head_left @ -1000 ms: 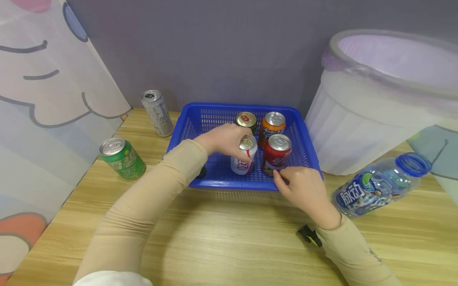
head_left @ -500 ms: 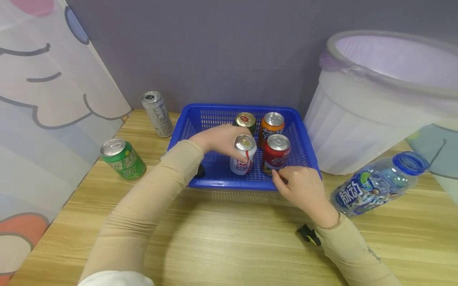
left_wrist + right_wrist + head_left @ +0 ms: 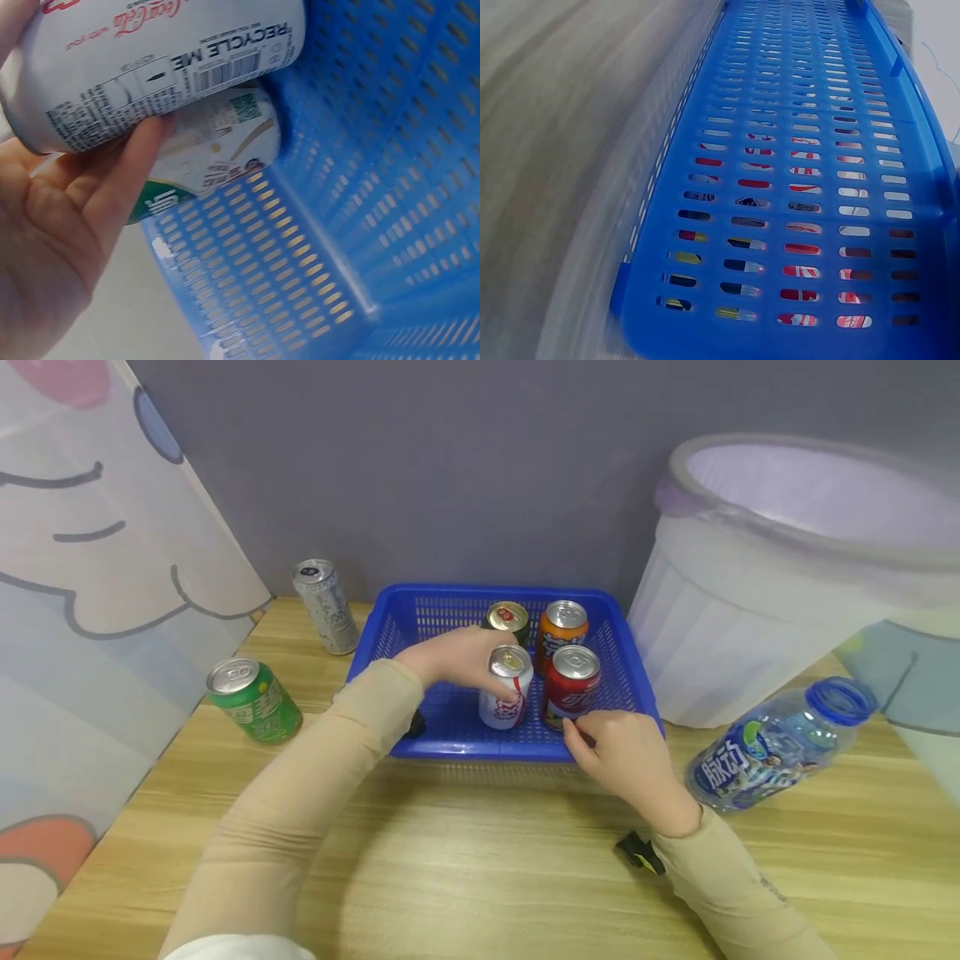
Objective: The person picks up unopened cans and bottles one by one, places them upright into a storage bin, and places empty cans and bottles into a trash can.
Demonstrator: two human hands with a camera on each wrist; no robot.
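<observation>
My left hand [image 3: 465, 660] grips a white Coca-Cola can [image 3: 504, 703] standing in the blue plastic basket [image 3: 517, 750]. In the left wrist view, its fingers pass between the white can [image 3: 172, 67] and a green-and-white can [image 3: 217, 150] just behind. At the front right rim, my right hand [image 3: 626, 756] holds the basket with fingers curled over the edge, close to a red can [image 3: 573, 685]. Behind the red can is an orange can [image 3: 561, 631], and a gold-topped can [image 3: 507, 617] stands behind the white one. The right wrist view shows mostly the slotted basket wall [image 3: 780, 225].
Left of the basket stand a silver can [image 3: 326, 610] and a green can [image 3: 258, 706]. A clear bottle with a blue neck [image 3: 772, 752] leans to the right. Behind it is a white lined bin [image 3: 720, 593]. A small black piece [image 3: 640, 853] lies by the right wrist.
The head view has shifted slightly. Both hands keep their holds, and the cans and basket stay in place.
</observation>
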